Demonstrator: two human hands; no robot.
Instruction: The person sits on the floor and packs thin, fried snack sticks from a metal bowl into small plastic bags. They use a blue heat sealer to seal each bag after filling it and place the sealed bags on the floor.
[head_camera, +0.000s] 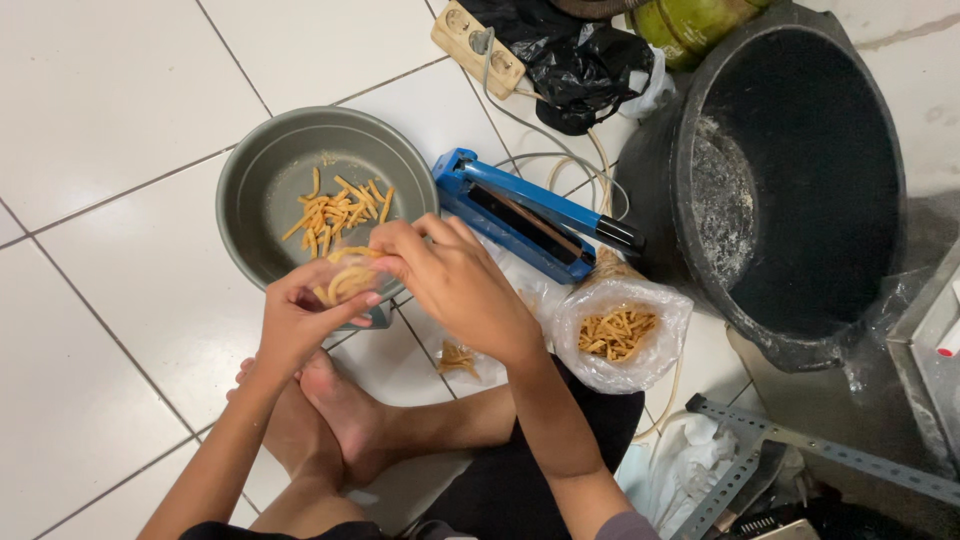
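My left hand and right hand pinch a little clear bag of yellow sticks, mouth up. A bigger bag sits nearby.

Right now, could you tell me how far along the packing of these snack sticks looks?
Done: one filled clear bag of sticks sits on the floor beside the blue sealer; whether it is sealed cannot be told. In hand: the left hand holds a small bag of sticks while the right hand works at its top. Left: a small pile of loose sticks remains in the grey bowl.
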